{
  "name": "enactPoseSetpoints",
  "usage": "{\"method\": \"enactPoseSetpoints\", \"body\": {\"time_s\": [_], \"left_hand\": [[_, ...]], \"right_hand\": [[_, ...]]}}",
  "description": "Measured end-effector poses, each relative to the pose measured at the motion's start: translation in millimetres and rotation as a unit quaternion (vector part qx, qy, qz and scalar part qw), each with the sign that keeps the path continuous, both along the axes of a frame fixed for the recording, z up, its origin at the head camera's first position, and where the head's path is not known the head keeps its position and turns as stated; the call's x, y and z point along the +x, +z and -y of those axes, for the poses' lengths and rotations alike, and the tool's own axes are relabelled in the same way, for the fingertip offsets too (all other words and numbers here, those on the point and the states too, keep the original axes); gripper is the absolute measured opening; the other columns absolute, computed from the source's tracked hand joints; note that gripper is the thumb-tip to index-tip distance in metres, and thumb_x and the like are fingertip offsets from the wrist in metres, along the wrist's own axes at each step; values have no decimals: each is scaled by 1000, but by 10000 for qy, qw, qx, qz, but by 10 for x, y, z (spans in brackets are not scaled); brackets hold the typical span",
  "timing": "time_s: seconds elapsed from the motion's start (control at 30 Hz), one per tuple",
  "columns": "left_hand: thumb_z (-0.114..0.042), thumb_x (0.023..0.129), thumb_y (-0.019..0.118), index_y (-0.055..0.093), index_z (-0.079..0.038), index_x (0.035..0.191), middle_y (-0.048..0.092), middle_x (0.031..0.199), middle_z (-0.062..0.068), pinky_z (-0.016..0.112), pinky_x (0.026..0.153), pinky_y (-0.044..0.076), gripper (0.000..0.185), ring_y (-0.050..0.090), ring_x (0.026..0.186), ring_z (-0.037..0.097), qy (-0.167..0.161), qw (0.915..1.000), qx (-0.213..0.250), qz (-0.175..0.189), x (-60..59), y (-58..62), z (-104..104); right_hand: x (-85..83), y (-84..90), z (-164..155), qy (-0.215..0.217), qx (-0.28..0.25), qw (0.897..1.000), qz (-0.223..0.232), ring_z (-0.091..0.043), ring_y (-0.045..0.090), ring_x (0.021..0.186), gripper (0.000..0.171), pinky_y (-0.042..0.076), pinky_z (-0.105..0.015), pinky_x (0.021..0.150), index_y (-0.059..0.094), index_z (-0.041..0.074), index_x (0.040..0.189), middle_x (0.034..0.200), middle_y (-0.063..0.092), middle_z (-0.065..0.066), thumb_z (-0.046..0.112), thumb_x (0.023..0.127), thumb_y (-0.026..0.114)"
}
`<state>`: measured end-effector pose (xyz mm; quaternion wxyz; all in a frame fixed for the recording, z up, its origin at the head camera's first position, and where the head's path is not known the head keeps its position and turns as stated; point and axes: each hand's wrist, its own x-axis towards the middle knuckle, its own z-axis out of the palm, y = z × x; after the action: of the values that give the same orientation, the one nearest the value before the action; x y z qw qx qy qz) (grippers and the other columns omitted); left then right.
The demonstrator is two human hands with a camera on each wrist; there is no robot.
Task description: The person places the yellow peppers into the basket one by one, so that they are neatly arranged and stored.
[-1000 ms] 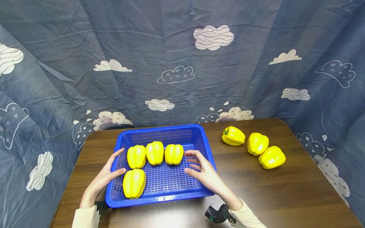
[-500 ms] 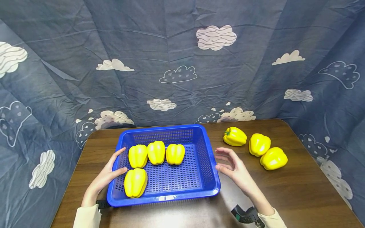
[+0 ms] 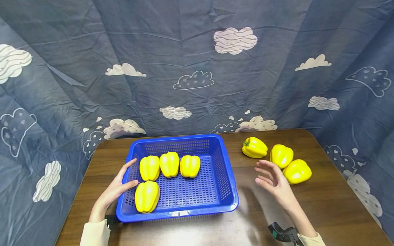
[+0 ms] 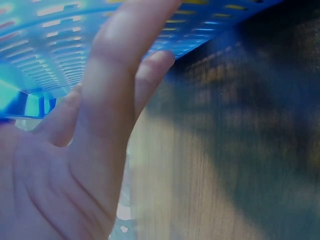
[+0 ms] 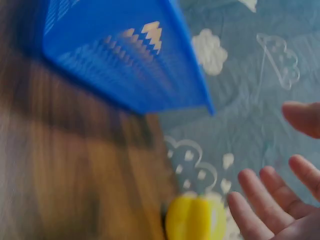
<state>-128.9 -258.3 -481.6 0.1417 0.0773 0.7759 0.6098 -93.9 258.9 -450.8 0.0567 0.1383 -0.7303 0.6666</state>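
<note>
The right hand (image 3: 275, 180) is travelling to the right above the table (image 3: 323, 208): a second ago it was hovering inside the basket (image 3: 229, 186) at that wall, half a second ago it was just outside the rim, and now it is arriving near the three loose peppers. Its fingers are spread and relaxed, holding nothing, with the fingertips toward 11 o'clock. It looks to be going for another pepper, since nothing is in its palm and the pile lies just beyond it.

The left hand (image 3: 114, 192) is staying where it was, resting open against the basket's left wall, thumb over the rim near the front pepper (image 3: 147, 196); the left wrist view shows its straight fingers (image 4: 120, 75) along the blue mesh.

Nearest the right hand is the middle pepper (image 3: 281, 155), at about 1 o'clock from it. It is lying on its side, long axis running roughly 11 to 5 o'clock; I cannot tell which end carries the stem. The right pepper (image 3: 297, 171) is touching it at 4 o'clock, its axis lying nearer 10 to 4. The far pepper (image 3: 254, 147) is lying with its green stem toward 9 o'clock, long axis left to right.

In the basket, three peppers (image 3: 169, 164) are standing in a row across the middle, and the front one sits alone at 7 o'clock.
</note>
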Motion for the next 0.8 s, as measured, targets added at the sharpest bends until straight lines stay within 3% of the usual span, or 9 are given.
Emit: {"method": "enactPoseSetpoints", "body": {"time_s": [0.27,0.53,0.67,0.8], "left_hand": [[-11,93,56,15,-20,152,8,153,26,53,81,51,72,30,127,56,-16,10000,44,16,-4,4,3],[-10,94,55,15,-20,152,8,154,24,54,82,51,72,29,128,56,-10,10000,66,-33,-15,-11,7],[-10,93,55,15,-20,152,8,154,24,55,82,50,72,29,128,56,4,10000,41,-25,-14,-13,8],[-10,93,56,15,-20,152,9,153,25,53,82,51,73,31,127,55,8,10000,88,-4,-9,-15,5]], "right_hand": [[86,-139,-305,-311,-443,9985,-84,-9,54,115,59,43,-17,93,35,-5,137,129,51,0,-23,84,53],[116,-189,-564,-904,-389,9950,-183,-6,50,116,63,39,-12,93,38,0,138,130,48,-3,-23,82,56],[114,-227,-670,-1327,-162,9908,-195,-6,47,118,67,34,-12,96,39,2,138,130,48,0,-23,80,58],[109,-284,-761,-1838,513,9816,-120,-6,41,121,74,28,-13,101,37,7,142,131,45,5,-20,79,63]]}}
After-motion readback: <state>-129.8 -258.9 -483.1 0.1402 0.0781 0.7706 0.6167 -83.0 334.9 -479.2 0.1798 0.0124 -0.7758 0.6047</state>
